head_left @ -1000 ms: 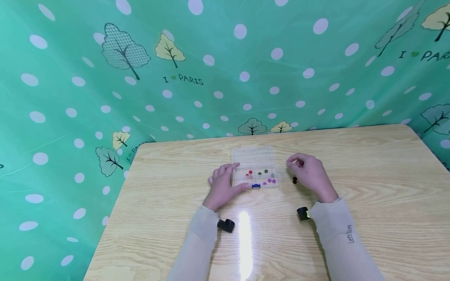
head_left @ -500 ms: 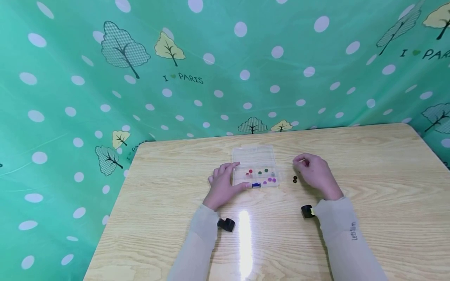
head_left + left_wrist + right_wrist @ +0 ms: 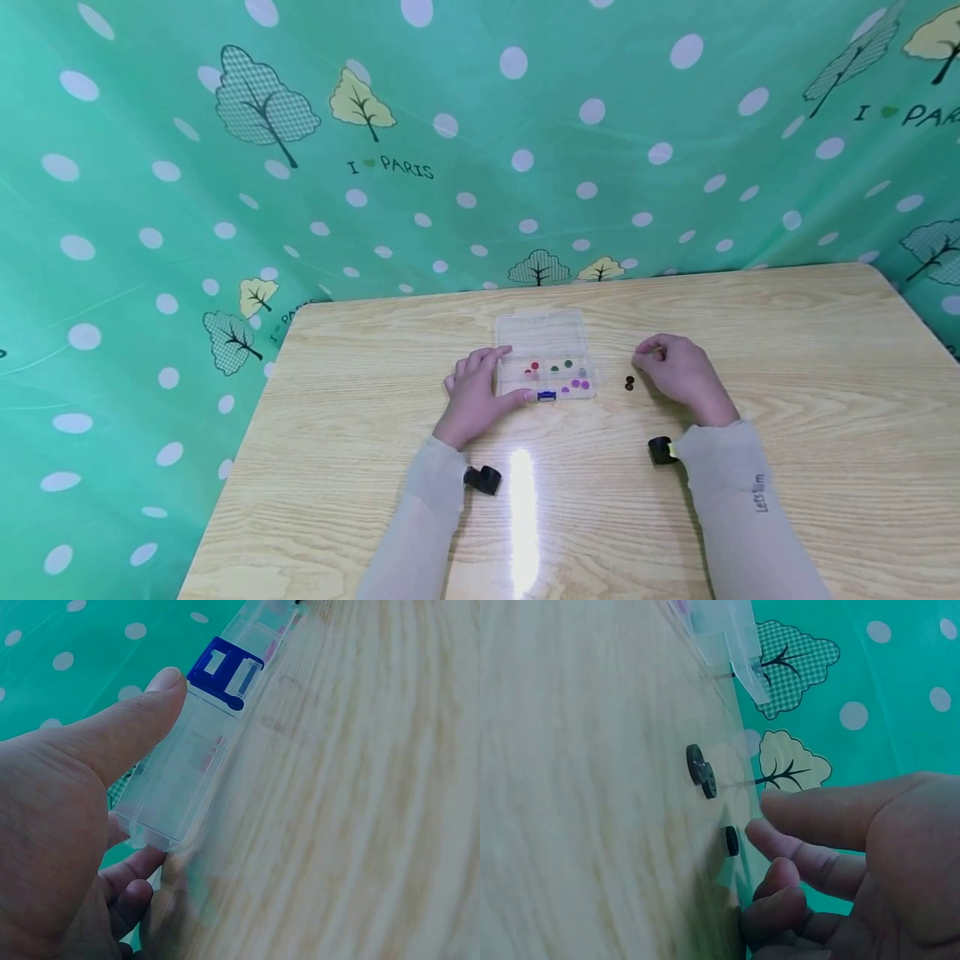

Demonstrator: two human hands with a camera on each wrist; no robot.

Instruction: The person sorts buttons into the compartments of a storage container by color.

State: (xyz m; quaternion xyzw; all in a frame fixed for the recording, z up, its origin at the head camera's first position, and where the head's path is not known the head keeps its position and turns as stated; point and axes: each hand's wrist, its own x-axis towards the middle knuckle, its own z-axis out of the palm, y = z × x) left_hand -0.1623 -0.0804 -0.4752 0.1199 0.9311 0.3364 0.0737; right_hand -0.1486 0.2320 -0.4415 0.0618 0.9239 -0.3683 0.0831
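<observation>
A clear plastic box point(image 3: 542, 327) lies with its lid folded back, a blue latch point(image 3: 225, 673) on its front. Red discs point(image 3: 535, 366), green discs point(image 3: 567, 364) and purple discs point(image 3: 576, 384) sit in separate parts of it. My left hand point(image 3: 477, 400) grips the box's left end, thumb along the front beside the latch, fingers around the side. Right of the box, two black buttons point(image 3: 695, 763) lie touching. My right hand point(image 3: 870, 862) hovers over the wood with loosely bent fingers, thumb and forefinger apart. Just beyond its fingertips is another black button point(image 3: 732, 841), hidden in the head view.
The pale wooden table point(image 3: 360, 358) reaches back to a green curtain point(image 3: 465, 150) with white dots and printed trees. A small black camera point(image 3: 483, 481) is worn on the left wrist, and another black camera point(image 3: 661, 451) on the right.
My right hand has moved rightward, away from the box, uncovering more of the touching black buttons. The left hand and the box stay where they were.
</observation>
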